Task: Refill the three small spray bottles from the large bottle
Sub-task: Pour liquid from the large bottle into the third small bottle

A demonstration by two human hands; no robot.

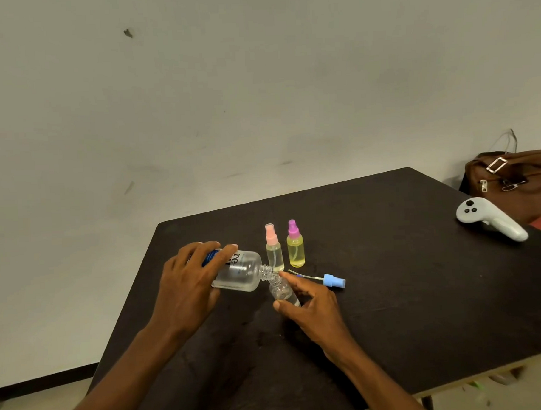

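Fingers [225,252] of the left hand [186,289] wrap over the large bottle [244,272], gripping it. The right hand [317,311] pinches the small open bottle [282,292] between thumb and forefinger, other fingers loose. Both bottles are in the left half of the table [421,291]; whether the small one rests on it, I cannot tell.

The large bottle's long axis lies near level, base toward the left edge, mouth pointing right and slightly down onto the small bottle's neck, which leans up and left.

Risk, as I judge it: two narrow mouths. A small misalignment or too steep a tip spills liquid onto the table, or overfills.

The blue spray head [333,279] lies just beside the right hand. The pink-capped bottle [274,252] and purple-capped bottle [295,248] stand upright just behind. A white controller [490,218] lies near the right edge; a brown bag [516,175] sits beyond it.
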